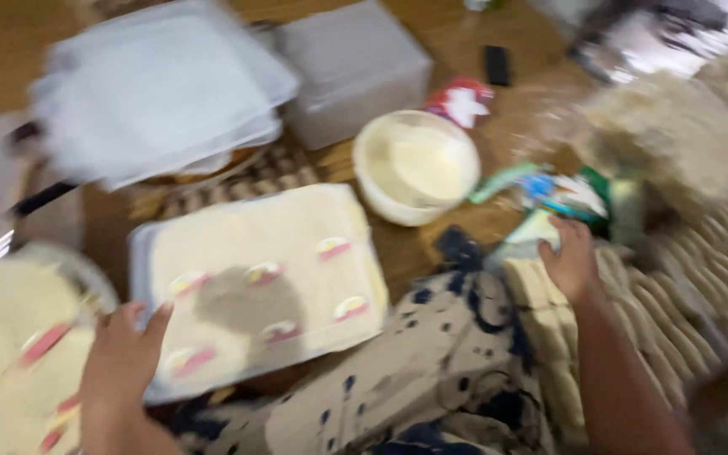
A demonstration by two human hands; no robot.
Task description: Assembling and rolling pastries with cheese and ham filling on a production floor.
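Note:
The picture is blurred by motion. My left hand (124,358) grips the near left corner of a flat rectangular tray (141,253) filled with a pale yellow layer dotted with small pink-and-yellow pieces. My right hand (570,261) reaches to the right and rests on a pale wrapped item beside a colourful green and blue packet (570,195). My lap in a beige cloth with dark spots (431,371) lies between both arms.
A round white bowl (417,166) of pale cream stands behind the tray. A grey box (355,67) and a stack of white sheets (157,88) lie further back on the wooden floor. Rows of pale biscuits (676,286) sit at the right; another filled dish (18,337) at the left.

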